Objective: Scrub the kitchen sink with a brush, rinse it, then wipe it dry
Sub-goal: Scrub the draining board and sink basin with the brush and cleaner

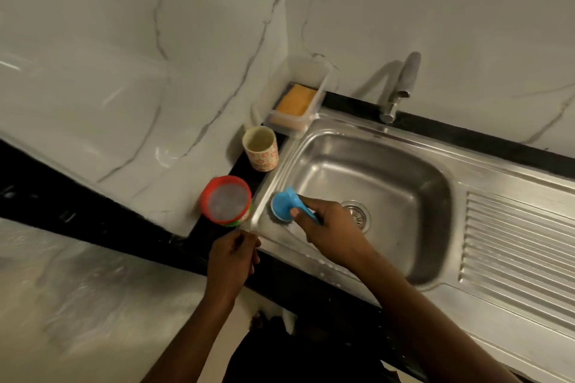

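Grips the blue brush (281, 203) by its handle with the right hand (331, 228), head down on the sink (351, 124), at its left front corner. Rests the left hand (231, 258), fingers curled, at the sink's front corner; cannot tell whether holding anything. Just beside: red tub (225, 200), flowered cup (260, 148).

A black counter (311, 286) carries a steel sink (435, 146) set into it, drainboard (513, 242) to the right. On the strip left of the basin stand a floral cup (260, 149) and, nearer, a red-rimmed container (226, 200). A clear box (287, 124) sits at the far corner.
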A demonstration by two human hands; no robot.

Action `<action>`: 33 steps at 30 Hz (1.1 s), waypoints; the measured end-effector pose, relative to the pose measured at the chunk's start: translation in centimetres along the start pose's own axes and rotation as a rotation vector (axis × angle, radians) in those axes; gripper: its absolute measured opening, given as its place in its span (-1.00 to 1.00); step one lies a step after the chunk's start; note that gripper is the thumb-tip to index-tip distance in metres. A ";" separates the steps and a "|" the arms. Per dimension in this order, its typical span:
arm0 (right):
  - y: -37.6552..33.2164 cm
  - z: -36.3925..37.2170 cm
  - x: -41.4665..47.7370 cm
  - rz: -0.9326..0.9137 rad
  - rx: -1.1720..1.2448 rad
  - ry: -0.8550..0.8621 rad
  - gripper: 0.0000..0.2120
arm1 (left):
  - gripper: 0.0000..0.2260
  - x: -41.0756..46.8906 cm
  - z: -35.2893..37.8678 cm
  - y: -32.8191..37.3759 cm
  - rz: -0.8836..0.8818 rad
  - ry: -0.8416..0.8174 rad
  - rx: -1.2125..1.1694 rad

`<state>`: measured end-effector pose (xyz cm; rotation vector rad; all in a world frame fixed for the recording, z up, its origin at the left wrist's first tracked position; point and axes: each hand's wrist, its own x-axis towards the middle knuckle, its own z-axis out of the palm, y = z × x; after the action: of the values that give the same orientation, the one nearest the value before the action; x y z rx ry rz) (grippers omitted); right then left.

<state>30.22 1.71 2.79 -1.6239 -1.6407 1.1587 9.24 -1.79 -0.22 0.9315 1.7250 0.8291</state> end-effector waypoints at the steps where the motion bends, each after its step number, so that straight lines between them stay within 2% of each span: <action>1: -1.0 1.2 1.1 -0.027 -0.027 -0.009 -0.69 | -0.73 0.5 -0.8 -0.2 -0.016 0.008 0.003; 6: -4.0 6.6 5.6 -0.110 -0.155 -0.080 -0.60 | -0.73 3.0 -3.7 -0.9 -0.102 0.038 -0.007; 11: -5.0 9.9 8.3 -0.096 -0.393 -0.181 -0.58 | -0.70 4.9 -5.1 -0.9 -0.145 0.090 -0.078; 17: -5.1 11.7 9.4 -0.065 -0.527 -0.207 -0.61 | -0.73 5.9 -5.9 -1.2 -0.156 0.068 -0.076; 24: -5.2 11.5 9.4 -0.079 -0.511 -0.185 -0.58 | -0.74 6.3 -6.0 -1.6 -0.129 0.053 -0.024; 30: -5.8 9.4 8.7 -0.115 -0.311 -0.079 -0.60 | -0.74 6.0 -5.9 -1.6 -0.151 0.047 -0.034; 33: -5.5 7.5 8.0 -0.045 -0.181 -0.014 -0.68 | -0.75 6.0 -5.8 -1.5 -0.148 0.048 -0.039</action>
<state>20.10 8.63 2.54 -1.6822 -1.8268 1.0268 2.03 2.05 -2.37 0.7539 1.7893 0.7900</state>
